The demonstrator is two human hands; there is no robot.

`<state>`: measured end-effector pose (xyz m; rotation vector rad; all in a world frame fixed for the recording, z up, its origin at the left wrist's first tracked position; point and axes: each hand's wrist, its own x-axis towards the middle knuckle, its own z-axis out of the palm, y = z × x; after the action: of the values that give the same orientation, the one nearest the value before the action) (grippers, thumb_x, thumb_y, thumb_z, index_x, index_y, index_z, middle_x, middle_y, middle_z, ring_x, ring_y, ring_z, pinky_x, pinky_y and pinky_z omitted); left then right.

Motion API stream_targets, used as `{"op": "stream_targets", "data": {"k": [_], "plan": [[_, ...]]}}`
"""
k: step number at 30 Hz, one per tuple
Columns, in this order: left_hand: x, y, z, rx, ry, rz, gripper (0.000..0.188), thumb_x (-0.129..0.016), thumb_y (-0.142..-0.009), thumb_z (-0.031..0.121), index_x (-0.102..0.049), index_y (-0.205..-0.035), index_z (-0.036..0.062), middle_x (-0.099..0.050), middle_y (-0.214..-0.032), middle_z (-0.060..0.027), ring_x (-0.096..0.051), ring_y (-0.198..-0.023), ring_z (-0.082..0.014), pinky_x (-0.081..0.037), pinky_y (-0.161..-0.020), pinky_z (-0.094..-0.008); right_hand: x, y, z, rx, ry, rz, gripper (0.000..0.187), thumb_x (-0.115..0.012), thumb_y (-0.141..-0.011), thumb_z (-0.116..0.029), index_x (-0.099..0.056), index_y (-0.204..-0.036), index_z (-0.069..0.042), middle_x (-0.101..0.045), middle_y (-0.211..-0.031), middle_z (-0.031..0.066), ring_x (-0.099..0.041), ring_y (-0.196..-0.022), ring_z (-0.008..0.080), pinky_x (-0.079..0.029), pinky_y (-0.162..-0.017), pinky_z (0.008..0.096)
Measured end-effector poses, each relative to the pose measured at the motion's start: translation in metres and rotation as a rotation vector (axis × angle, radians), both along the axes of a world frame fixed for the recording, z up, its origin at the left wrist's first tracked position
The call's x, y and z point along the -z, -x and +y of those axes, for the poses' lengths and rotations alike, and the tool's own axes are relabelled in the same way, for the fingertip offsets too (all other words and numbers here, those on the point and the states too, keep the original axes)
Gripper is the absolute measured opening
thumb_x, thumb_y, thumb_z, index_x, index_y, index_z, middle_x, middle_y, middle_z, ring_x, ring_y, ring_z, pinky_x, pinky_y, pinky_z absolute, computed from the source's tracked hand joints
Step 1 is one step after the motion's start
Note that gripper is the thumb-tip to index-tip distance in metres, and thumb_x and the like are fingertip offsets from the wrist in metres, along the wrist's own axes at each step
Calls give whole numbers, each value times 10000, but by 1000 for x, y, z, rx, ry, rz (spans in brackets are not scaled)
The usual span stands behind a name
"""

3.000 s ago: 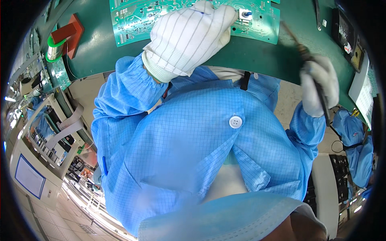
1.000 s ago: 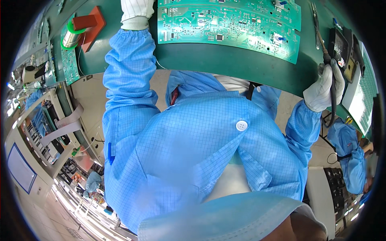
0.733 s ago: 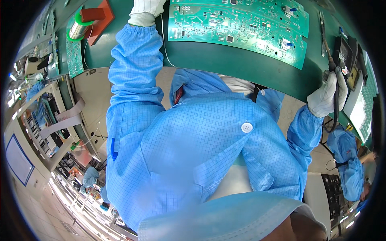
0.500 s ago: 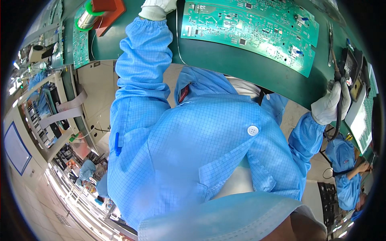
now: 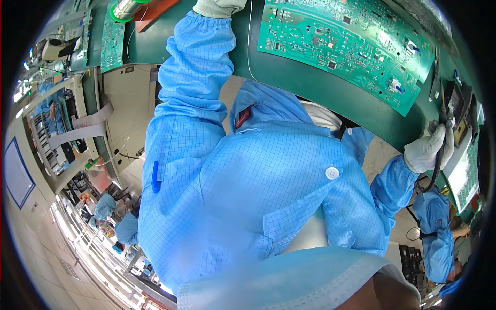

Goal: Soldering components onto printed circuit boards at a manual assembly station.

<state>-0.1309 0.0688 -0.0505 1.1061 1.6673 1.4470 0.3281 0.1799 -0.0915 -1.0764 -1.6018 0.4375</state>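
My right hand point(image 5: 428, 149), in a white glove, is closed around a soldering iron point(image 5: 443, 114) at the bench's right end. The iron's thin end points away from me, and its black cable point(image 5: 438, 164) loops down past the palm. At the top edge is my left hand point(image 5: 219, 7), also gloved; its fingers lie outside the picture. A thin pale wire point(image 5: 249, 44) hangs beside that hand, but whether the fingers hold it is hidden. Between the hands, green circuit boards point(image 5: 330, 49) lie side by side, with small chips and two blue-shafted parts at their right end.
A solder spool point(image 5: 125, 9) with green rims sits by a red stand point(image 5: 159, 14) at far left, near another green board point(image 5: 112, 46). Tweezers point(image 5: 434, 75) and a dark iron holder point(image 5: 455, 103) lie at right. A co-worker in blue point(image 5: 436, 232) sits beyond.
The whole view has turned slightly: the boards and my right hand appear lower and further right, the spool higher. My right hand keeps its hold on the soldering iron.
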Motion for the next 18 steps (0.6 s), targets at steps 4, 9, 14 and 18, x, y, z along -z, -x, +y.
{"op": "stream_targets", "data": {"k": [4,9,14,18], "plan": [[-1,1,-1,44,-61,-83,245,-701,-855,101,-527,-993,-1,-707,-1060,-167,-605,-733,-128,-509,-628,-252,-2,4,-1,-16,37,122,233,-666,-982,-78,-661,-1153,81,-727,-1013,213,-708,-823,210,-584,-759,322],[0,2,-3,49,-97,-133,257,-715,-842,94,-520,-986,4,-698,-1064,-173,-611,-735,-127,-509,-625,-242,-4,5,-1,11,36,85,241,-670,-979,-90,-664,-1156,74,-729,-1015,206,-704,-816,207,-580,-753,319],[1,3,-3,67,-140,-216,274,-728,-831,87,-513,-982,10,-691,-1065,-183,-615,-719,-133,-506,-602,-238,-3,3,1,38,-61,-34,238,-667,-987,-96,-663,-1152,74,-728,-1010,204,-707,-833,203,-577,-750,317],[2,3,-2,47,-129,-225,274,-730,-825,76,-507,-975,21,-689,-1061,-184,-615,-709,-135,-503,-591,-239,-2,3,0,18,18,37,234,-665,-993,-94,-660,-1150,79,-730,-1012,198,-711,-873,201,-575,-779,308]]}}
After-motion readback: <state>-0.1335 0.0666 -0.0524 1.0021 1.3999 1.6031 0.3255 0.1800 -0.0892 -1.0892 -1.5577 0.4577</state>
